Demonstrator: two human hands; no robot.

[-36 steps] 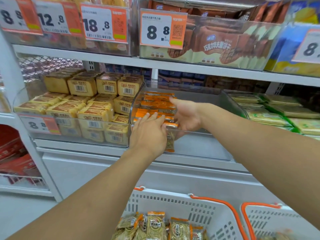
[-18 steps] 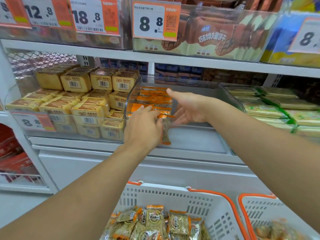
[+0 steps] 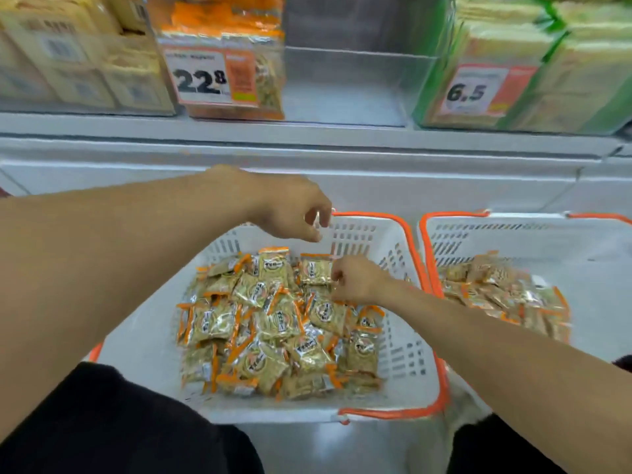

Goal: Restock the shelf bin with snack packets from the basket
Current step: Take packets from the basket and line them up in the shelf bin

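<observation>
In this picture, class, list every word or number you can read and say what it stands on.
"22.8": price tag on the clear shelf bin holding orange packets.
"6.5": price tag on the bin of green packets.
Small print on both tags: too blurred to read.
Round labels on the snack packets in the basket: too small to read.
Barcode labels on the yellow boxes: blurred.
</observation>
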